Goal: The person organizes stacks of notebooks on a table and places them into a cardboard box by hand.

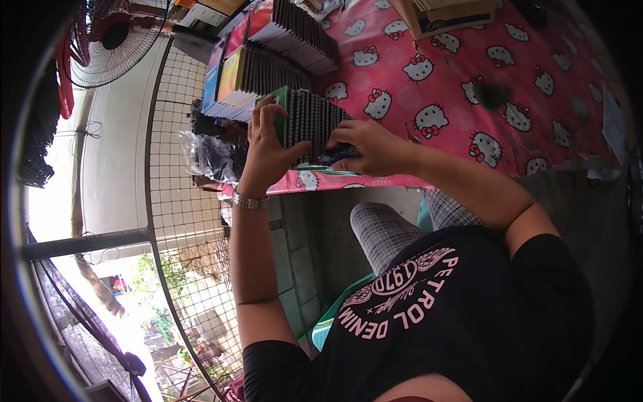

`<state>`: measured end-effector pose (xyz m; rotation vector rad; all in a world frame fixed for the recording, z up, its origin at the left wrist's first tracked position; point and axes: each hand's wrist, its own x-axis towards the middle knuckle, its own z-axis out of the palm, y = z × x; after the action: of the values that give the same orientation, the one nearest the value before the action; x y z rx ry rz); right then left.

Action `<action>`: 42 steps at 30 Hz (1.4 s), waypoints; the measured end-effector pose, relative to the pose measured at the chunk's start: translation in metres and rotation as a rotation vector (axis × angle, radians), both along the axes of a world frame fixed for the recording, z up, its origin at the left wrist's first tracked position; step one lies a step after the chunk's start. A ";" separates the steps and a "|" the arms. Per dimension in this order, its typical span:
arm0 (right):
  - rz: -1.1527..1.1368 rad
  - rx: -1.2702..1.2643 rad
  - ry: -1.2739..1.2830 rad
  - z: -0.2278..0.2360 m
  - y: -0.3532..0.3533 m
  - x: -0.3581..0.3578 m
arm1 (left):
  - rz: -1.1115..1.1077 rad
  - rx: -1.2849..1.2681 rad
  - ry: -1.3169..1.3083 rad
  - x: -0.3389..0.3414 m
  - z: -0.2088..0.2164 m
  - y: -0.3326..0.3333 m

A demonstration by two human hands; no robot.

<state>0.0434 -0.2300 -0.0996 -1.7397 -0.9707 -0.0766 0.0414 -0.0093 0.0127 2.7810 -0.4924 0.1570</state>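
A row of spiral notebooks [313,124] with black coil bindings stands near the table's front left edge, a green cover [282,110] facing left. Against that green end rests my left hand [266,144], fingers bent at the cover's top and thumb reaching across to the coils. At the row's right end is my right hand [362,146]. Its fingers and thumb curl around something dark blue, mostly hidden, which I cannot make out.
Taller stacks of spiral notebooks [258,70] stand just behind. A clear plastic bag [204,154] lies left of my left wrist. Wire mesh [175,127] and a fan [115,35] are on the left. A cardboard box [445,19] sits on the pink tablecloth [462,87].
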 end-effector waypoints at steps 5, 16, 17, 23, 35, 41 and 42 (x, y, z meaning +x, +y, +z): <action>0.315 -0.093 0.717 0.019 -0.003 -0.001 | 0.009 0.006 0.008 -0.002 0.001 0.000; 0.139 -0.124 0.306 0.001 -0.002 0.000 | 0.008 0.002 0.009 -0.002 0.001 0.001; 0.223 -0.151 0.473 0.007 -0.002 0.001 | 0.013 -0.002 0.012 -0.002 0.001 0.001; 0.024 -0.022 0.094 -0.010 -0.002 -0.004 | 0.015 -0.003 0.011 0.000 0.001 0.002; 0.123 -0.084 0.259 -0.013 -0.004 0.001 | 0.005 -0.016 0.016 -0.001 0.000 0.003; 0.227 -0.187 0.445 -0.003 -0.006 0.006 | 0.012 -0.019 0.021 -0.002 0.000 0.002; 0.319 -0.228 0.655 0.004 -0.006 0.007 | 0.015 -0.024 0.027 -0.003 0.000 0.003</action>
<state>0.0504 -0.2361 -0.0961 -1.6207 -0.7631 0.7888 0.0386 -0.0063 0.0123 2.7603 -0.4601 0.1276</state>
